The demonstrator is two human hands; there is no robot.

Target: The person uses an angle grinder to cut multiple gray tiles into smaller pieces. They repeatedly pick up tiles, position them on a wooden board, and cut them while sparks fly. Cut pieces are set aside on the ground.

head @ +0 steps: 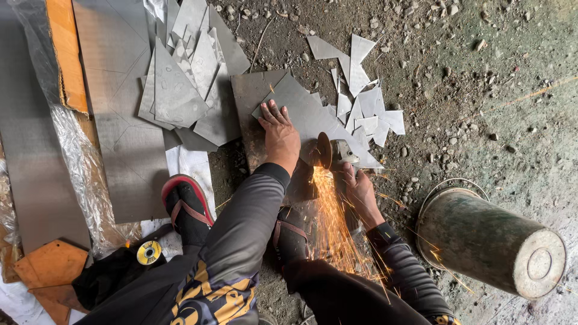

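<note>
Orange sparks (331,222) are thrown back toward the knees. The grinder (337,153) is gripped tight by the right hand (359,189), its disc touching the metal sheet (301,114). Left of the grinder, the sheet is pressed flat by the open left hand (279,135). Beyond the grinder, cut scraps (367,114) are scattered.

Soft, even daylight, faint shadows, sharp focus; bright orange sparks (328,210) streak.
</note>
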